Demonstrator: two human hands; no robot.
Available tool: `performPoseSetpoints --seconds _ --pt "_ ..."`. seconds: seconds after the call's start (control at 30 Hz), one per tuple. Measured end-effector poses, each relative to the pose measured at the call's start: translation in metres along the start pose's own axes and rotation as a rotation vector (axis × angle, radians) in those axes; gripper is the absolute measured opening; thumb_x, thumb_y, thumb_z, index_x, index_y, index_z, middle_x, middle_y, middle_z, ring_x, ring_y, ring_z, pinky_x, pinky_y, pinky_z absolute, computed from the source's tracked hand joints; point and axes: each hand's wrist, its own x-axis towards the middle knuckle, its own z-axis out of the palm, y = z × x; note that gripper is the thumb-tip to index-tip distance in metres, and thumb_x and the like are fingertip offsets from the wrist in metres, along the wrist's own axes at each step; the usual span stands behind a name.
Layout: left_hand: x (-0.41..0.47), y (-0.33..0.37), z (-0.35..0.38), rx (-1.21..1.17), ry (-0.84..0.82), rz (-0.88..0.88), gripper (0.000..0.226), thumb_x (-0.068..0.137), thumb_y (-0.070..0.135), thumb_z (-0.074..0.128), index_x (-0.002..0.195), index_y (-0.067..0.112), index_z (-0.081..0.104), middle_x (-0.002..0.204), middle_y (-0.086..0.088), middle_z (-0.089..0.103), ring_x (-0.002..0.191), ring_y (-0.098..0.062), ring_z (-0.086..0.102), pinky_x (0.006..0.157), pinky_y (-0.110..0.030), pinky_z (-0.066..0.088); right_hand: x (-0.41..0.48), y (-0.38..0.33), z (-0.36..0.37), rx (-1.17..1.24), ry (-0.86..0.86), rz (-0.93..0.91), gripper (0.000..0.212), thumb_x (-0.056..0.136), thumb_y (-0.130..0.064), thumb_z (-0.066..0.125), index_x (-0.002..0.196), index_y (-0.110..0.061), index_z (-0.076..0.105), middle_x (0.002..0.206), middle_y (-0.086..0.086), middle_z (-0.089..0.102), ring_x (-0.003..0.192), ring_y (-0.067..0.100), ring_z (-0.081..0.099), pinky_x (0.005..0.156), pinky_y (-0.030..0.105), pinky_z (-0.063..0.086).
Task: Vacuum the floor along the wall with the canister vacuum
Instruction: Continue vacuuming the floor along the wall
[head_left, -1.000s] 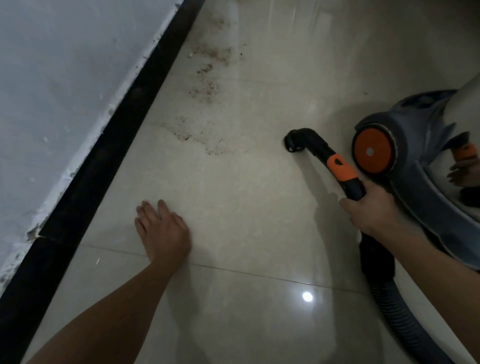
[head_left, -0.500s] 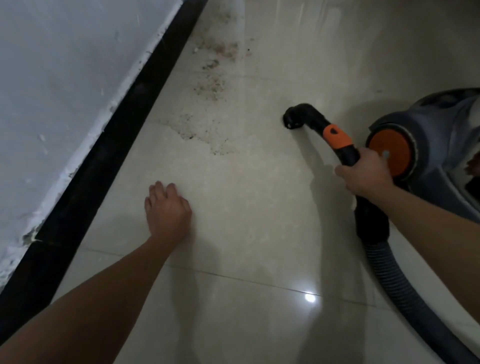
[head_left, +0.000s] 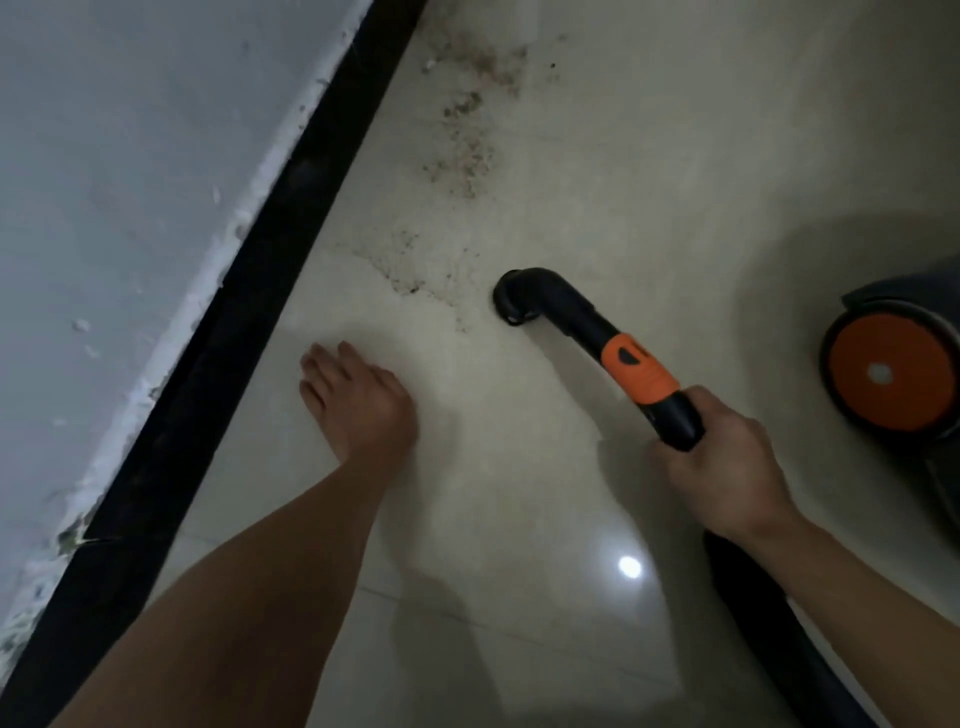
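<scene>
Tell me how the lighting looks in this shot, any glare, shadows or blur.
Head view: dim and soft overall; one small bright glare spot on the glossy floor low in the frame; a soft shadow rings the left hand; a broad shadow lies beyond the canister vacuum; the dirt near the wall looks grainy, not sharp.

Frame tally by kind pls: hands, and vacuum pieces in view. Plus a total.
Hands: 2 (left hand, right hand)
Hose handle: 1, black with an orange collar, gripped by the right hand
Hose: 1
Canister vacuum: 1, cut off at the right edge, one orange wheel showing
Total: 5
</scene>
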Motion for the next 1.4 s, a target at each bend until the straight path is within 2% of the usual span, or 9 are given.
performPoseSetpoints --seconds 0.2,0.37,0.5,0.67,0.8,0.97,1.27,1.4 --pt "0.000 0.003 -0.005 -0.007 -0.035 -0.019 0.053 0.095 0.022 0.040 0.142 -0.001 0.039 0.151 -0.029 0.029 0.142 -0.041 0.022 0.116 -0.050 0.014 -0.001 -0.030 0.020 -0.019 -0.148 -0.020 0.027 0.073 -0.011 0.069 0.074 -0.025 0.046 0.054 0.000 0.055 0.048 0.018 0.055 0.047 0.035 0.045" --pt "0.001 0.004 -0.006 -0.007 -0.060 -0.025 0.053 0.095 0.022 0.040 0.143 -0.002 0.038 0.151 -0.029 0.030 0.142 -0.041 0.024 0.117 -0.050 0.015 0.038 -0.059 0.034 -0.047 -0.042 -0.026 0.023 0.073 -0.015 0.071 0.081 -0.021 0.049 0.059 0.001 0.055 0.054 0.023 0.056 0.048 0.032 0.038" --pt "0.000 0.004 -0.008 -0.015 -0.082 -0.032 0.054 0.095 0.022 0.039 0.144 -0.001 0.038 0.152 -0.029 0.028 0.143 -0.041 0.023 0.118 -0.051 0.015 0.044 -0.081 0.053 -0.028 -0.183 -0.083 0.025 0.072 -0.014 0.071 0.077 -0.021 0.047 0.058 0.000 0.055 0.050 0.020 0.055 0.047 0.032 0.041" --pt "0.003 0.005 -0.008 -0.046 -0.057 -0.031 0.060 0.091 0.026 0.023 0.141 -0.001 0.042 0.150 -0.030 0.031 0.141 -0.043 0.026 0.117 -0.054 0.018 0.078 -0.103 0.063 -0.022 -0.057 -0.070 0.021 0.073 -0.016 0.072 0.082 -0.023 0.054 0.064 0.000 0.058 0.059 0.023 0.058 0.054 0.034 0.045" --pt "0.003 0.003 -0.006 -0.034 -0.066 -0.031 0.059 0.091 0.027 0.025 0.141 0.000 0.043 0.150 -0.029 0.031 0.141 -0.042 0.026 0.116 -0.054 0.019 0.089 -0.123 0.081 -0.057 -0.154 -0.154 0.023 0.072 -0.016 0.072 0.082 -0.021 0.051 0.062 0.000 0.056 0.056 0.023 0.056 0.051 0.032 0.043" --pt "0.004 0.004 -0.005 -0.042 -0.078 -0.031 0.059 0.091 0.026 0.026 0.142 0.001 0.042 0.151 -0.028 0.030 0.143 -0.041 0.024 0.117 -0.054 0.019 0.120 -0.142 0.087 -0.004 -0.106 -0.119 0.021 0.074 -0.017 0.072 0.088 -0.020 0.057 0.068 0.003 0.060 0.060 0.028 0.061 0.059 0.040 0.053" --pt "0.005 0.005 -0.009 -0.048 -0.119 -0.047 0.061 0.091 0.027 0.024 0.143 0.001 0.040 0.153 -0.028 0.026 0.144 -0.041 0.020 0.117 -0.055 0.016 0.130 -0.165 0.102 -0.049 -0.302 -0.229 0.026 0.073 -0.014 0.073 0.084 -0.023 0.050 0.067 0.000 0.056 0.056 0.019 0.058 0.052 0.028 0.044" --pt "0.006 0.004 -0.009 -0.036 -0.136 -0.045 0.061 0.091 0.027 0.023 0.145 0.002 0.039 0.153 -0.027 0.025 0.144 -0.041 0.019 0.117 -0.055 0.015 0.132 -0.146 0.072 -0.176 -0.349 -0.285 0.024 0.073 -0.014 0.072 0.086 -0.020 0.052 0.067 -0.001 0.059 0.060 0.021 0.059 0.055 0.032 0.044"
